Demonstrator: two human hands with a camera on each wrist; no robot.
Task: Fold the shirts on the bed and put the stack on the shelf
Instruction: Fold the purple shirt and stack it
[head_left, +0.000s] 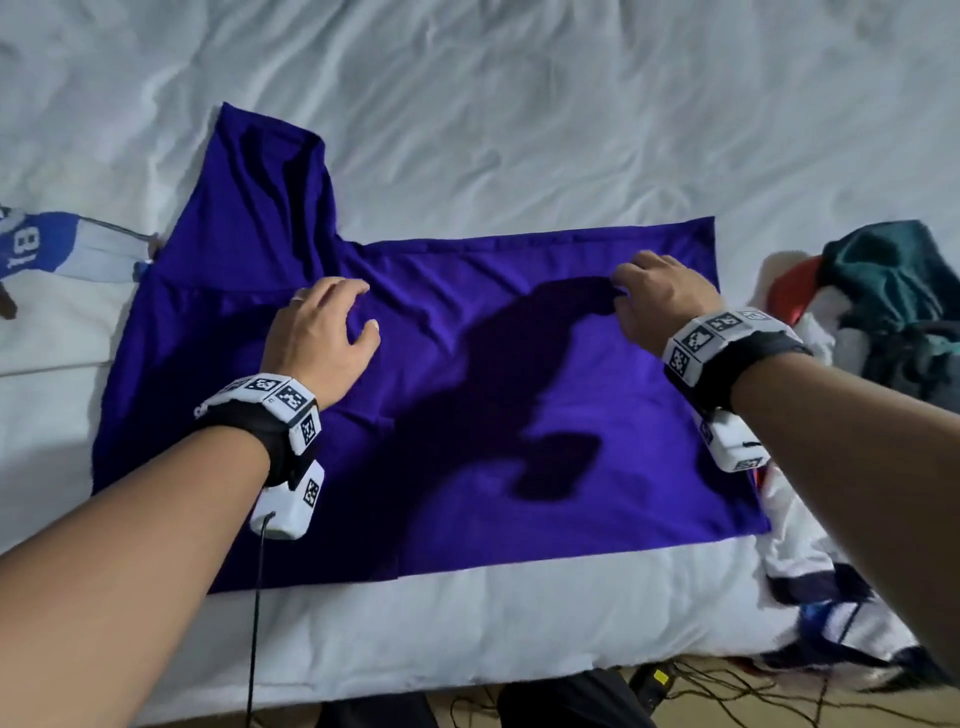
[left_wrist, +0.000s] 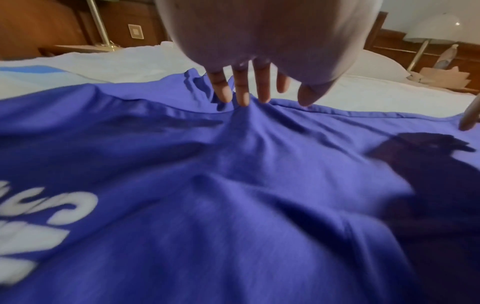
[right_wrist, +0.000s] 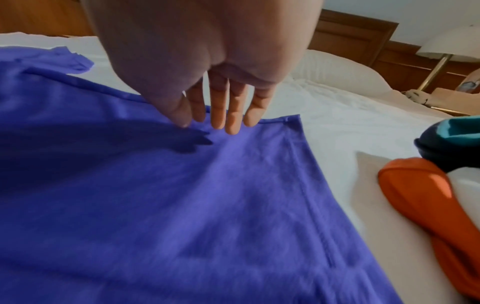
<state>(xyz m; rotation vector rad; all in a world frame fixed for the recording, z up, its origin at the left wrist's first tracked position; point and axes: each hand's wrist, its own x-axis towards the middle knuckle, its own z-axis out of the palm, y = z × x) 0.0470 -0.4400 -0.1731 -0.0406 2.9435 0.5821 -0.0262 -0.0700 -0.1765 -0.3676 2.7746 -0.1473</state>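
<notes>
A purple shirt (head_left: 467, 389) lies spread flat on the white bed (head_left: 519, 104), one sleeve (head_left: 265, 171) pointing to the far left. White lettering (left_wrist: 39, 216) shows on it in the left wrist view. My left hand (head_left: 358, 317) rests on the cloth by the sleeve seam. Its straight fingers (left_wrist: 244, 96) press into the shirt (left_wrist: 259, 185), which wrinkles under them. My right hand (head_left: 623, 291) touches the far edge near the hem corner. There its fingertips (right_wrist: 231, 125) point down onto the shirt (right_wrist: 182, 205), with no cloth bunched between them.
A blue and white numbered jersey (head_left: 47, 244) lies at the left. A pile of teal, red and white clothes (head_left: 883, 291) sits at the right, with more garments (head_left: 810, 571) at the bed's front right corner. Cables (head_left: 727, 680) lie on the floor. Pillows (right_wrist: 337, 67) and lamps (left_wrist: 431, 30) stand beyond.
</notes>
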